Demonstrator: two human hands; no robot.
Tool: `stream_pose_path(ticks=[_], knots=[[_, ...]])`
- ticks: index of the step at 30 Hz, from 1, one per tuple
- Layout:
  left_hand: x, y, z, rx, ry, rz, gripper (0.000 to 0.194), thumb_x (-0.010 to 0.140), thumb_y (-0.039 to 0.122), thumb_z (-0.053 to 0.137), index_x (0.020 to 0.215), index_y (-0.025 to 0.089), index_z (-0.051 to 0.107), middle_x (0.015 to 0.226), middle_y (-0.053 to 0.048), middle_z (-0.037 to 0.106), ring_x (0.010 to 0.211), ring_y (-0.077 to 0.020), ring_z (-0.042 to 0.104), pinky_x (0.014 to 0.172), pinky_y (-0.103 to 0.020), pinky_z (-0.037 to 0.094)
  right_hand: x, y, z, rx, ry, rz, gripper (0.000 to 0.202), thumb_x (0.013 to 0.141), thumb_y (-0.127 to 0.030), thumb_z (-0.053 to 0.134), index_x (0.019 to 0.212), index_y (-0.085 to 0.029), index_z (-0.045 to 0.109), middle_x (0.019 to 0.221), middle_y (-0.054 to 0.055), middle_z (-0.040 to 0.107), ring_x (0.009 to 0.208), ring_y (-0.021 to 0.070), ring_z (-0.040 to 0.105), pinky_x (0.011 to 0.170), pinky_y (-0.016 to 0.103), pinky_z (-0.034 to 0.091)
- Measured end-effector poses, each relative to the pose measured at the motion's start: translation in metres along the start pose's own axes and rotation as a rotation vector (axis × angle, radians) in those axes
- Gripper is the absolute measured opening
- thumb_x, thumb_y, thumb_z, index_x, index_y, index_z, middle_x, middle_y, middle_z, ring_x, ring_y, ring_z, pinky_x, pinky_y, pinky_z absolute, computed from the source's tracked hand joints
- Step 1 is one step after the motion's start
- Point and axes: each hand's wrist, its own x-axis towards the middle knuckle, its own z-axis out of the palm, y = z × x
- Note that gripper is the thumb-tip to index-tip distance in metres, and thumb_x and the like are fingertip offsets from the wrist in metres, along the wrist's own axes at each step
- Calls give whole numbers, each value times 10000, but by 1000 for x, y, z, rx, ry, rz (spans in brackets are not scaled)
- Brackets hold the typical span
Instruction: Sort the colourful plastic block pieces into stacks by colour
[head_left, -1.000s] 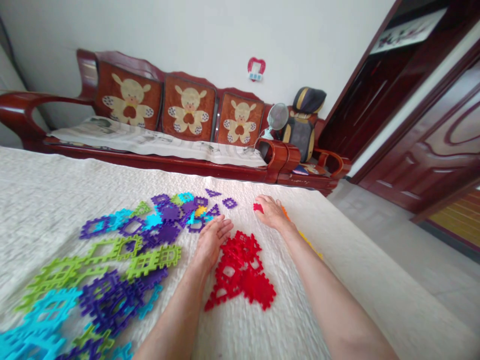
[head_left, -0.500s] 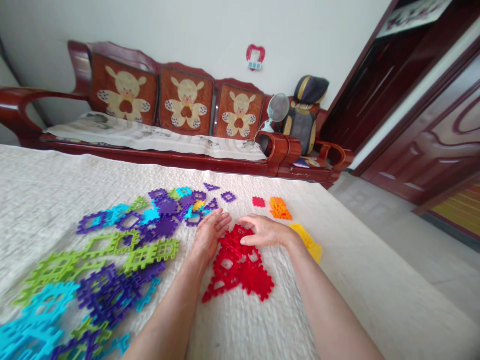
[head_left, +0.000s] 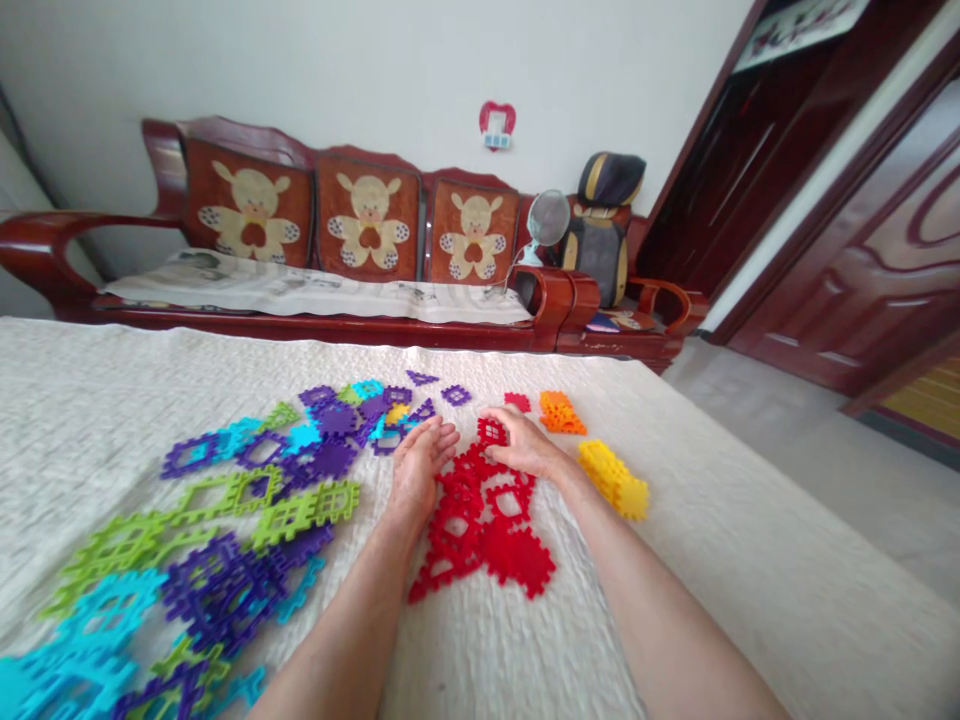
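Observation:
A heap of flat red interlocking pieces (head_left: 487,520) lies on the pale cloth between my forearms. My right hand (head_left: 519,442) is at the heap's far end, its thumb and fingers curved around a small red window piece (head_left: 492,432) that looks gripped at its edge. On the heap's left side, my left hand (head_left: 424,462) is open, palm turned inward and fingers apart, with nothing in it. Beyond my right hand sits a single red square (head_left: 517,402), near an orange stack (head_left: 561,412). Yellow pieces (head_left: 613,480) lie to the right of my right wrist.
Purple pieces (head_left: 225,590), green pieces (head_left: 120,545) and blue pieces (head_left: 94,640) spread over the left of the cloth-covered table (head_left: 720,560). Past its far edge stand a wooden sofa (head_left: 352,326) and a small fan (head_left: 549,218).
My right hand has shifted slightly up, and a small red window piece now shows upright by its fingers. My left hand stays nearly in place. The view has tilted a little.

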Motion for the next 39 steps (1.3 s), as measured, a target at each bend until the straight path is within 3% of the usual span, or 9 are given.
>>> stream_pose_path(ticks=[5, 14, 18, 21, 24, 28, 39], knots=[[1, -2, 1, 11, 8, 25, 256, 698, 260, 689, 922, 143, 646, 852, -82, 712, 754, -166, 687, 714, -272, 495, 0, 6, -5, 40, -96, 36, 645, 695, -240, 691, 1313, -201, 507, 1370, 111, 516, 1249, 238, 495, 1075, 401, 361], [5, -8, 6, 78, 41, 106, 332, 622, 383, 761, 839, 154, 655, 771, -63, 700, 697, -172, 664, 677, -278, 475, -4, 7, -4, 46, -62, 42, 537, 703, -186, 635, 1235, -212, 572, 1272, 67, 615, 1177, 224, 561, 1037, 375, 413], [5, -10, 5, 68, 54, 121, 342, 609, 395, 767, 822, 151, 657, 752, -60, 694, 682, -169, 656, 672, -282, 475, 3, 12, -22, 73, 21, 46, 530, 755, -183, 591, 1279, -223, 523, 1295, 63, 597, 1172, 191, 567, 999, 335, 443], [5, -11, 5, 67, 52, 122, 323, 611, 381, 764, 813, 152, 660, 731, -52, 691, 665, -161, 649, 658, -274, 474, 17, 20, -45, -129, 127, 73, 533, 739, -141, 588, 1267, -194, 528, 1291, 94, 581, 1176, 198, 555, 1012, 330, 422], [4, -12, 6, 73, 47, 124, 304, 613, 378, 766, 796, 157, 664, 728, -49, 693, 653, -156, 641, 648, -267, 469, 34, 28, -61, -357, 59, 131, 508, 739, -149, 602, 1242, -184, 548, 1272, 115, 581, 1157, 219, 558, 1004, 333, 412], [6, -13, 5, 81, 35, 128, 301, 607, 380, 773, 777, 155, 669, 724, -52, 692, 655, -161, 640, 653, -271, 470, 47, 36, -62, -525, -66, 201, 464, 760, -207, 602, 1221, -211, 554, 1264, 104, 586, 1157, 246, 543, 998, 388, 388], [4, -7, 4, -24, 48, 93, 262, 628, 271, 722, 846, 140, 656, 761, -60, 700, 684, -158, 659, 679, -272, 477, 58, 40, -50, -569, -199, 248, 402, 731, -225, 599, 1132, -252, 601, 1235, 88, 593, 1162, 289, 514, 1010, 540, 323]])
